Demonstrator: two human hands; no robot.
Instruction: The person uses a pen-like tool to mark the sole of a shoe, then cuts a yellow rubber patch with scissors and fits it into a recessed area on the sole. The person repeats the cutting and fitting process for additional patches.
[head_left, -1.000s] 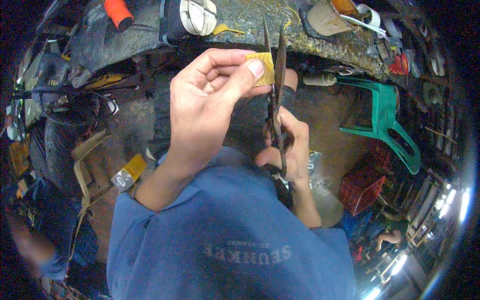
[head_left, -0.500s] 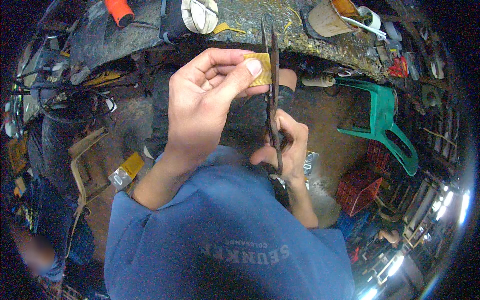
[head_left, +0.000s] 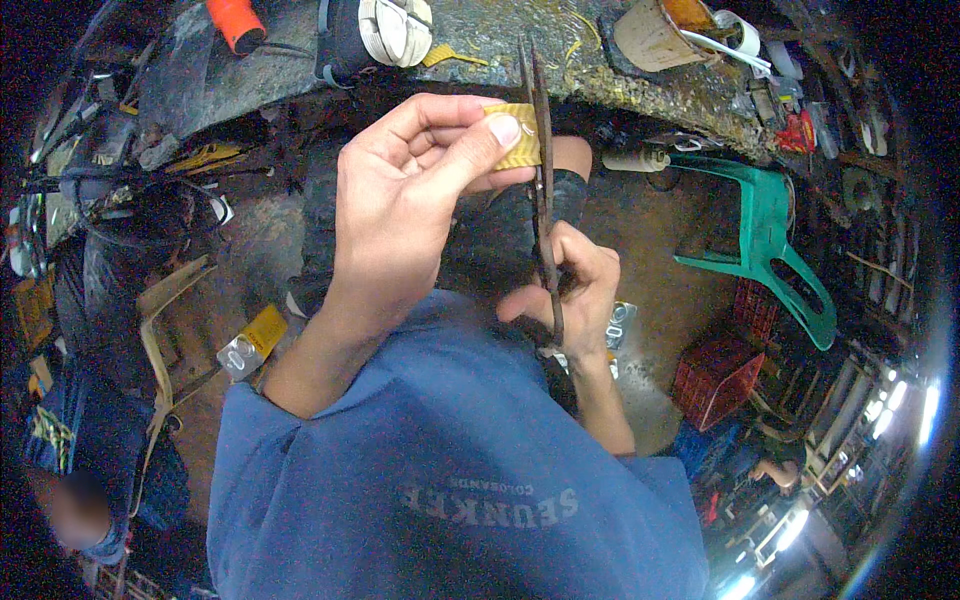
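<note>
My left hand (head_left: 405, 190) pinches a small yellow ribbed piece (head_left: 524, 146) between thumb and fingers. Its right edge lies against the dark blades of a pair of scissors (head_left: 541, 185), which point away from me. Lower right of it, my right hand (head_left: 578, 285) grips the scissors' handles, with the thumb to the left of them. The blades stand slightly apart at the tips, over the near edge of a stained workbench (head_left: 500, 85). Part of the handles is hidden by my right hand.
On the bench are a white roll (head_left: 396, 30), yellow scraps (head_left: 455, 57), an orange object (head_left: 237, 25) and a dirty tub (head_left: 655, 35). To the right stand a green plastic chair (head_left: 760, 215) and a red crate (head_left: 715, 380). Another person (head_left: 85, 515) is at the lower left.
The scissors' blades have drawn a little closer together and shifted slightly left against the yellow piece. Both hands keep nearly the same place.
</note>
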